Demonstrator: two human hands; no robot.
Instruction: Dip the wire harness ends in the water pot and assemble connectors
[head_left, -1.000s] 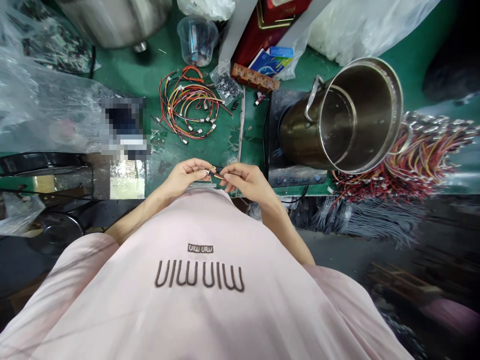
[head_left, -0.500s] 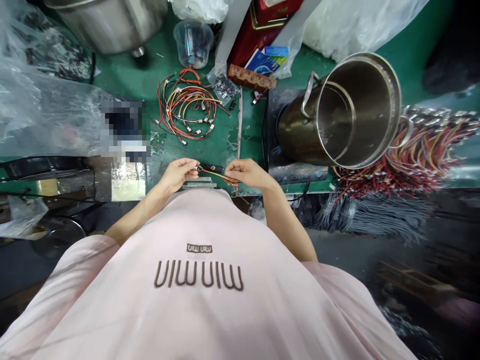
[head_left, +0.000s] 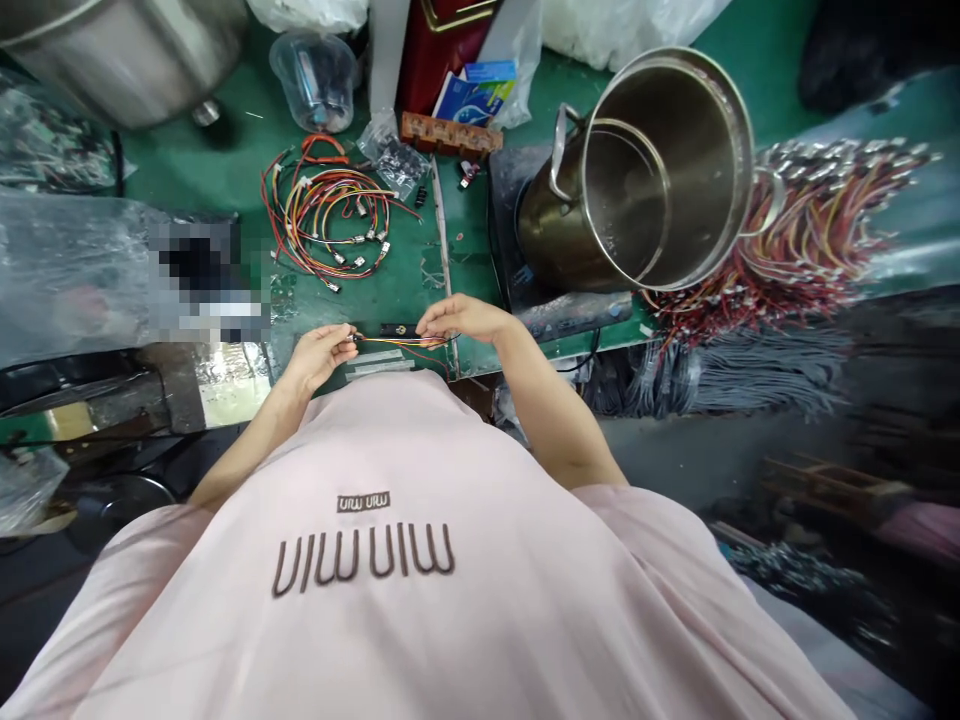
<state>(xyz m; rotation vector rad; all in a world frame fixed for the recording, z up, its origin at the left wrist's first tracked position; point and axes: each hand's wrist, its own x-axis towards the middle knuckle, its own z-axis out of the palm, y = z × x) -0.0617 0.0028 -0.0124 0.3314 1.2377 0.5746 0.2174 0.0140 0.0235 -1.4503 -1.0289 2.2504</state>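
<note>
Between my hands stretches a wire harness (head_left: 390, 342) of thin red, yellow, white and dark strands. My left hand (head_left: 324, 352) pinches its connector end between thumb and fingertips. My right hand (head_left: 465, 320) has its fingers bent over the wires farther right; the fingertips are close together on the strands. Just behind the wires lies a flat black piece (head_left: 399, 329) with a small gold mark, partly covered by my right fingers. Pale strips (head_left: 379, 364) lie on the green bench in front of the harness.
A coil of similar wire harnesses (head_left: 330, 220) lies behind my hands. To the right a tall metal pot (head_left: 555, 235) stands tilted in view on a dark hotplate (head_left: 585, 312), beside a big heap of harnesses (head_left: 810, 240). A brick-coloured block (head_left: 450, 134) and a clear plastic tub (head_left: 313, 85) stand at the back.
The view has shifted, so the bench things appear farther left. My right hand has risen and opened out somewhat over the wires, which now lie straighter between my hands.
</note>
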